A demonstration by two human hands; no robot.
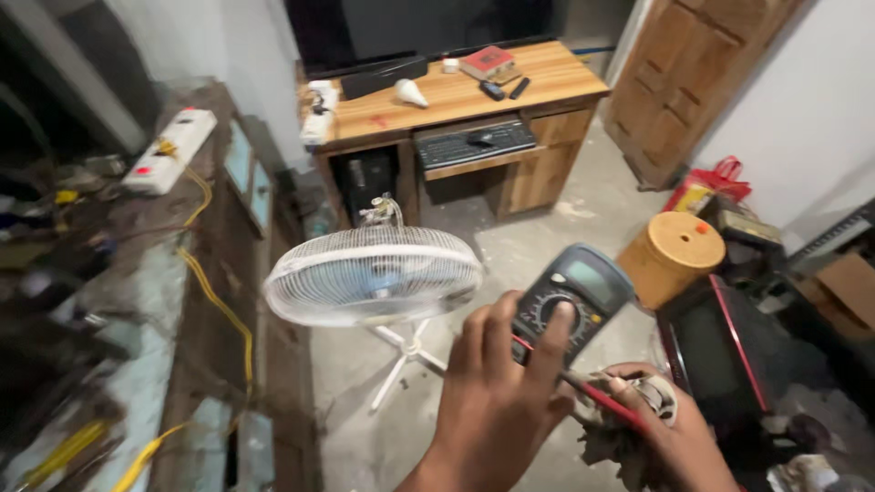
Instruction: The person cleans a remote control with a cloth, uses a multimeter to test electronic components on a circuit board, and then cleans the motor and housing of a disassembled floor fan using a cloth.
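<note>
**Setting the meter dial**

At far left a white power strip [170,150] lies on a cluttered bench [137,383], with a yellow cable [221,314] trailing down it. Beside the bench a white fan [372,274] stands on the floor [547,246], its grille tilted upward. Behind it is a wooden desk [547,77] carrying a bulb [411,92], a book [488,62] and a keyboard [474,141] on its pull-out tray.

In the foreground the left hand [497,401] is curled around the meter [570,301], a fingertip pressed on the round dial; the step in hand looks like choosing a range. The right hand [670,428] is closed on a red probe [602,401] together with a small whitish part [658,397] and some rag; what the part is I cannot tell. An orange tub [673,257] and a dark red-edged box [729,351] stand to the right.

The next move probably calls for a steady meter and the probe tip freed to touch a contact.
</note>
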